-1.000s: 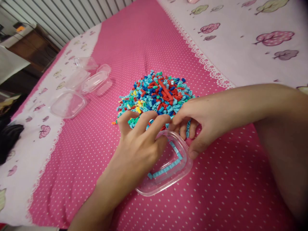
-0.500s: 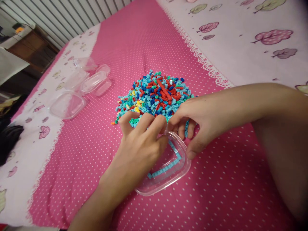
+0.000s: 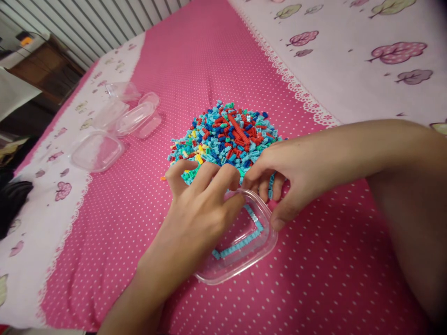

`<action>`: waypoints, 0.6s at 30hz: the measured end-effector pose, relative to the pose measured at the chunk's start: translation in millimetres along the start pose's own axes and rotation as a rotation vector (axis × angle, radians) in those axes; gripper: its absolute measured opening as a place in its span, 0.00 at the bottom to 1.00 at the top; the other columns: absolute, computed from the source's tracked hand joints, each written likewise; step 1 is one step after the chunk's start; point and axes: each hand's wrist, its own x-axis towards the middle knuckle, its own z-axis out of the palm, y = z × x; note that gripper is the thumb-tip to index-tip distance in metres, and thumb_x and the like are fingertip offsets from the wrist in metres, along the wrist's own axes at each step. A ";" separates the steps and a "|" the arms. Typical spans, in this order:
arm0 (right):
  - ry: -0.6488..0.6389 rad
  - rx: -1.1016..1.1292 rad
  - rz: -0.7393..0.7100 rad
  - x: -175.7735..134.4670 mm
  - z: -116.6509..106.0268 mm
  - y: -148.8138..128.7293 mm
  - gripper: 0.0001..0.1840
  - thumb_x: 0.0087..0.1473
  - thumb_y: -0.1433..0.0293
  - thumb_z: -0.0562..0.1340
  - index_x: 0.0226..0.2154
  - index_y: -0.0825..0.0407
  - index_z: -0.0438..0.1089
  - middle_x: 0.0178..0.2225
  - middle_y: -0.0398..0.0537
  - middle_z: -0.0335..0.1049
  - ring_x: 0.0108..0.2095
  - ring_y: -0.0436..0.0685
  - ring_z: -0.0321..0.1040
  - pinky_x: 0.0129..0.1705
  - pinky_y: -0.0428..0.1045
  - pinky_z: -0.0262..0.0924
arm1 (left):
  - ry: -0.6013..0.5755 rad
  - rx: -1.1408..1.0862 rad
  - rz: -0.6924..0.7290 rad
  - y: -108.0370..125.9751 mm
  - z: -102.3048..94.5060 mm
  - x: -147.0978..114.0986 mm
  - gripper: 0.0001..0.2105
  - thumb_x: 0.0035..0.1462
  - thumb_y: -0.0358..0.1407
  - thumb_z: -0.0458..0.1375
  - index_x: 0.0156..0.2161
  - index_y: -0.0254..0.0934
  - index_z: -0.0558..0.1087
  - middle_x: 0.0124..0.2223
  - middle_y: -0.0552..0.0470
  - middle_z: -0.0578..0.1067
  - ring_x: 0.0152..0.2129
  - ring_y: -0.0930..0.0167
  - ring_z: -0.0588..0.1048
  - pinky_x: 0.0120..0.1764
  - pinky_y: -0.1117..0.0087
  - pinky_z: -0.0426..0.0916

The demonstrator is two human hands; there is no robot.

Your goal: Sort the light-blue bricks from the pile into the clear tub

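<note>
A clear plastic lid (image 3: pixel 240 272) lies on the pink dotted cloth, with a bent line of light-blue toy bricks (image 3: pixel 244 243) inside its rim. Over its far left part hangs my left hand (image 3: pixel 202 204), fingers curled and thumb close to the index finger; whatever is between their tips is hidden. My right hand (image 3: pixel 293 177) grips the lid's right rim, thumb on the near side and index finger at the far side. A short light-blue brick strip (image 3: pixel 271 187) shows between its bent fingers. Right behind both hands spreads a pile of small coloured bricks (image 3: pixel 223 135).
Several clear plastic containers (image 3: pixel 136 116) stand in a group at the left, and another clear lid (image 3: pixel 97 152) lies in front of them. A white slatted rail (image 3: pixel 104 23) runs along the back. Dark cloth (image 3: pixel 14 200) is at the left edge.
My left hand has shifted slightly left and up, its fingers still curled. My right hand, the lid and the brick line stay almost where they were.
</note>
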 end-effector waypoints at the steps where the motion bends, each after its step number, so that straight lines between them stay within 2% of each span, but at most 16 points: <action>1: 0.003 -0.012 -0.007 0.1 -0.1 0.4 0.23 0.47 0.52 0.72 0.44 0.45 0.79 0.37 0.39 0.82 0.37 0.57 0.77 0.33 0.48 0.65 | 0.004 -0.006 0.003 -0.7 -0.3 -0.1 0.07 0.68 0.34 0.61 0.35 0.40 0.75 0.42 0.51 0.74 0.41 0.63 0.68 0.54 0.53 0.51; 5: 0.019 -0.071 -0.002 1.2 -0.3 2.3 0.25 0.47 0.49 0.72 0.43 0.45 0.78 0.38 0.39 0.81 0.36 0.57 0.77 0.31 0.49 0.63 | -0.007 -0.001 0.044 -2.6 0.3 0.7 0.08 0.69 0.34 0.60 0.35 0.41 0.74 0.43 0.51 0.74 0.42 0.64 0.67 0.53 0.53 0.52; 10: 0.021 -0.028 0.010 1.1 0.3 -0.1 0.21 0.46 0.54 0.73 0.41 0.46 0.78 0.37 0.40 0.82 0.38 0.58 0.78 0.33 0.48 0.65 | -0.004 0.030 0.066 -2.0 2.6 2.2 0.07 0.67 0.34 0.62 0.34 0.42 0.74 0.42 0.51 0.74 0.41 0.63 0.67 0.55 0.52 0.52; 14: 0.010 -0.036 0.022 -0.3 0.5 -4.6 0.19 0.49 0.55 0.71 0.42 0.47 0.79 0.37 0.41 0.82 0.37 0.58 0.78 0.33 0.49 0.64 | -0.003 0.024 0.074 -0.3 4.0 3.5 0.07 0.65 0.34 0.64 0.34 0.43 0.74 0.43 0.51 0.75 0.41 0.62 0.68 0.54 0.52 0.52; 18: 0.022 -0.058 0.006 0.2 0.6 -2.1 0.23 0.48 0.50 0.72 0.42 0.46 0.79 0.37 0.41 0.82 0.35 0.58 0.77 0.32 0.49 0.64 | 0.003 0.045 0.077 1.6 5.4 4.7 0.06 0.65 0.34 0.64 0.35 0.43 0.74 0.44 0.52 0.76 0.42 0.62 0.68 0.56 0.52 0.51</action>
